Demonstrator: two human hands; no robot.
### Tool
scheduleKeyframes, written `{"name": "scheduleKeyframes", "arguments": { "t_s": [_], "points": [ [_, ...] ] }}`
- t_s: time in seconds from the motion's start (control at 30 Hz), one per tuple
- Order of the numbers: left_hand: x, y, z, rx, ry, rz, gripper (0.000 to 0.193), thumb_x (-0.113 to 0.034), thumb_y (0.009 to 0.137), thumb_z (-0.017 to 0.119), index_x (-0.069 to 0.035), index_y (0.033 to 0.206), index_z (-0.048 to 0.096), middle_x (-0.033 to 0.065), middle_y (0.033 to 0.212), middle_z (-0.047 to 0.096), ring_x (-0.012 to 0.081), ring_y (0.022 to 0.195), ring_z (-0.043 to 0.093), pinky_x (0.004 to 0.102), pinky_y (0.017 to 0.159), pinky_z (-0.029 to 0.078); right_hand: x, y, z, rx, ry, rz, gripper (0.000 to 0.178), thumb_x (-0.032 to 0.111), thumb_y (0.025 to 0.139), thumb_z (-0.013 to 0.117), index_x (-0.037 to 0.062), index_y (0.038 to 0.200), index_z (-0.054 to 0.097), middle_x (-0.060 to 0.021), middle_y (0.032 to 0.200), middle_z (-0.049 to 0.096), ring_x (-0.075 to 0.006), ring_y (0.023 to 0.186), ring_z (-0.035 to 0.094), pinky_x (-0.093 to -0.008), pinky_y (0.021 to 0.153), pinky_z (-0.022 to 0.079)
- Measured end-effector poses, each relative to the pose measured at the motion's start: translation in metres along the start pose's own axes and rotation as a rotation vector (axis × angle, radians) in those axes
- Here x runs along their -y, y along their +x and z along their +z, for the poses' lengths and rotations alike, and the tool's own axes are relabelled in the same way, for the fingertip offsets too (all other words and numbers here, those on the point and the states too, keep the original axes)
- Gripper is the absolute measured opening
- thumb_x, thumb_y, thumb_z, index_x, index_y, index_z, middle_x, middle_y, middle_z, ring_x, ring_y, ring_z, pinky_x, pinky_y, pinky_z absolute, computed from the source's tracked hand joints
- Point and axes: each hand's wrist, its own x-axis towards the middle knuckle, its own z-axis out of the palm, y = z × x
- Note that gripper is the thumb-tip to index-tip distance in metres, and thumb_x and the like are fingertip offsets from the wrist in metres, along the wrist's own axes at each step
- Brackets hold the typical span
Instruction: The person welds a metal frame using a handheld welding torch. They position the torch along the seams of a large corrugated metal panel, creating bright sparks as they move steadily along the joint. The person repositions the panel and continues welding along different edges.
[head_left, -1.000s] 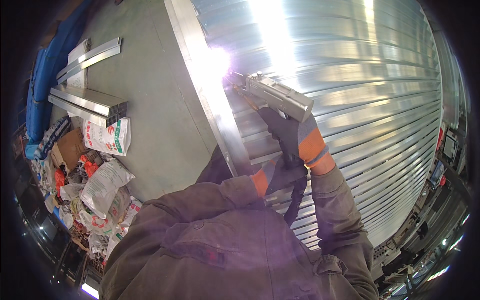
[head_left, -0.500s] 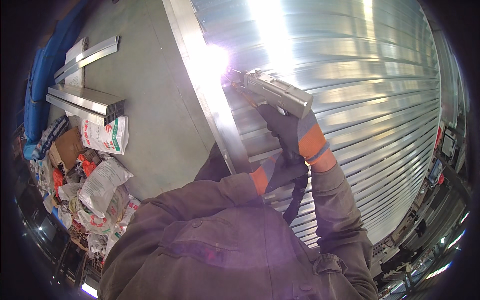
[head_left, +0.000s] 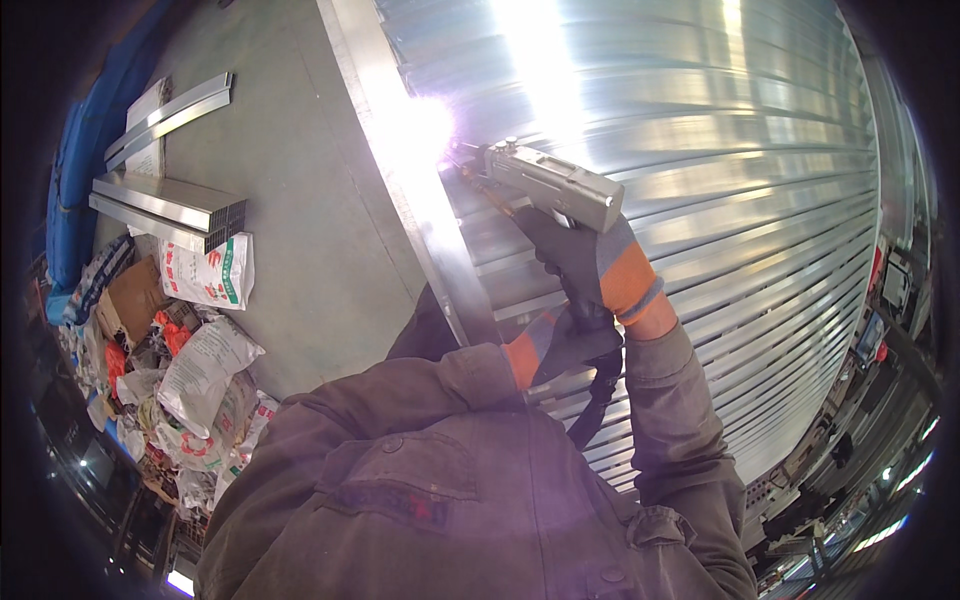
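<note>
My right hand, in a dark glove with grey and orange, is wrapped around the grip of a boxy grey welding gun. The gun's tip points left at a flat metal bar, where a white-violet glare hides the exact contact point. A thin copper-coloured piece runs beside the nozzle toward the glare. Just below, my gloved left hand closes around the lower end of the gun, where a black cable hangs down. Its fingertips are partly hidden.
A slatted shiny metal panel spreads to the right of the bar. On the grey floor at left lie stacked metal channels, white printed sacks and a cardboard box. Blue wrapped material stands along the far left.
The glare has shifted slightly toward me along the bar. Both hands keep their grip, and the gun has barely moved.
</note>
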Motion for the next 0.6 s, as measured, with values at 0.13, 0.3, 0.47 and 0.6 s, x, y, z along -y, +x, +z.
{"name": "scheduleKeyframes", "arguments": {
  "t_s": [0.13, 0.3, 0.47, 0.6],
  "points": [
    [0.008, 0.001, -0.012, 0.083, 0.117, -0.006, 0.041, -0.001, 0.11, 0.06, 0.002, 0.152, 0.059, 0.0134, 0.149, 0.067, 0.0251, 0.134, 0.068, 0.0442, 0.114, 0.057, 0.006, 0.0, 0.0, 0.006, 0.051, 0.077, 0.041, 0.031, 0.103, 0.079, 0.0019, 0.132, 0.074, 0.0013, 0.08, 0.066, -0.0072, 0.066, 0.062, -0.0276, 0.055, 0.051],
    [0.007, 0.002, -0.01, 0.115, 0.292, 0.095, 0.039, -0.003, 0.109, 0.064, 0.001, 0.147, 0.062, 0.0127, 0.144, 0.07, 0.0231, 0.129, 0.07, 0.0427, 0.112, 0.058, 0.013, -0.001, -0.006, 0.042, 0.005, 0.064, 0.044, 0.031, 0.102, 0.079, 0.0015, 0.133, 0.072, 0.0017, 0.078, 0.065, -0.0071, 0.065, 0.061, -0.0278, 0.055, 0.049],
    [0.002, 0.006, -0.001, 0.072, 0.458, 0.177, 0.038, -0.008, 0.103, 0.076, -0.001, 0.139, 0.068, 0.0101, 0.133, 0.075, 0.0187, 0.12, 0.072, 0.0395, 0.106, 0.06, 0.021, 0.001, -0.008, 0.057, -0.017, -0.004, 0.044, 0.03, 0.103, 0.077, 0.0005, 0.135, 0.072, 0.0005, 0.081, 0.066, -0.0071, 0.065, 0.06, -0.0277, 0.055, 0.049],
    [-0.01, 0.005, 0.013, -0.01, 0.445, 0.101, 0.036, -0.009, 0.103, 0.077, -0.002, 0.137, 0.07, 0.0093, 0.131, 0.076, 0.0169, 0.119, 0.071, 0.0375, 0.104, 0.06, 0.027, 0.004, -0.014, 0.109, -0.073, 0.047, 0.044, 0.028, 0.104, 0.074, 0.0005, 0.138, 0.071, -0.0003, 0.085, 0.068, -0.007, 0.065, 0.059, -0.0274, 0.055, 0.049]
  ]
}}
